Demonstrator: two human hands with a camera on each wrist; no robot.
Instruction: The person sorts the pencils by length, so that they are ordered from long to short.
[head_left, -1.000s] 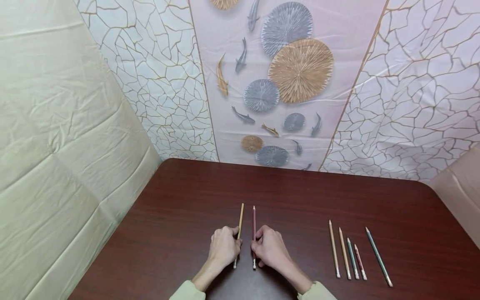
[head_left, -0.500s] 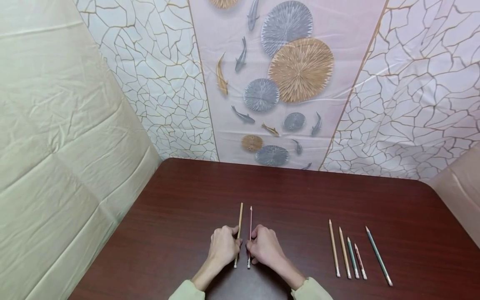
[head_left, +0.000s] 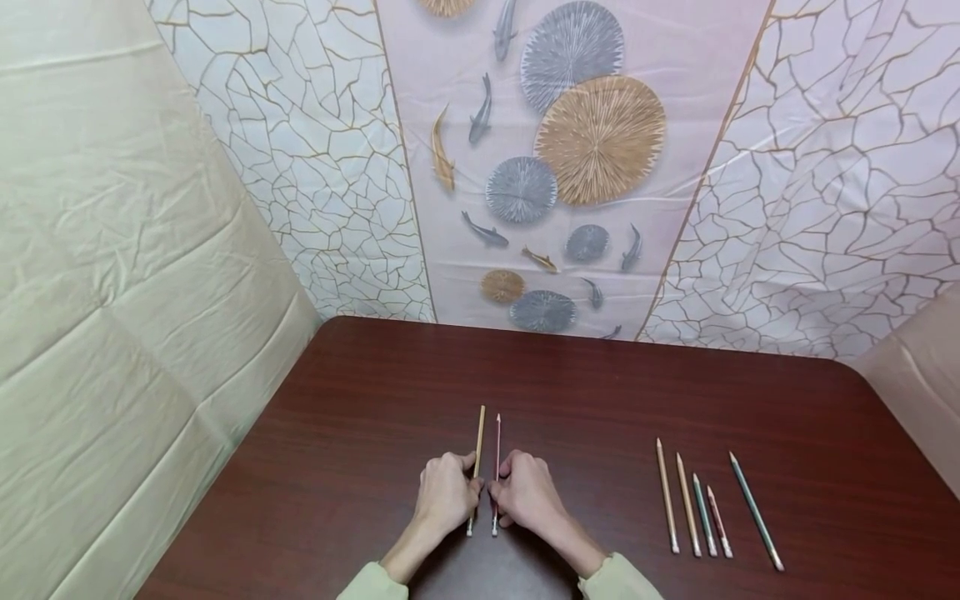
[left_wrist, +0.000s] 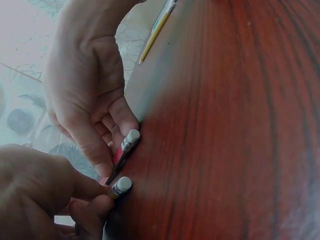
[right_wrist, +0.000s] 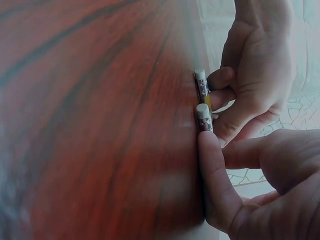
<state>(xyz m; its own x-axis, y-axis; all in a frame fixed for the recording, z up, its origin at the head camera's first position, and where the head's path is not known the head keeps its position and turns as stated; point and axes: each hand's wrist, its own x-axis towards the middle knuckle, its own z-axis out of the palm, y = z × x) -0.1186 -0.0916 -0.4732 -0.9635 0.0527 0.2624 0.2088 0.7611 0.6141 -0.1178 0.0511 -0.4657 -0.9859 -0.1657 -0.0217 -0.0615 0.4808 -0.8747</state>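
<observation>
In the head view my left hand pinches a yellow pencil between thumb and fingers, low on its length. Just right of it, my right hand pinches a red pencil the same way. Both pencils lie nearly parallel on the table, a narrow gap between them, with their eraser ends toward me. The yellow one's far end reaches slightly farther than the red one's sharpened tip. Up close in the left wrist view, the white eraser of the yellow pencil sits beside the red pencil's eraser.
On the right side of the dark red-brown table lie several more pencils: two natural-wood ones, a short green one, a short red one, and a longer green pencil set apart. Patterned cloth hangs behind.
My right hand has slid left with the red pencil, narrowing the gap to the yellow one. The left hand and its pencil have stayed almost in place.
</observation>
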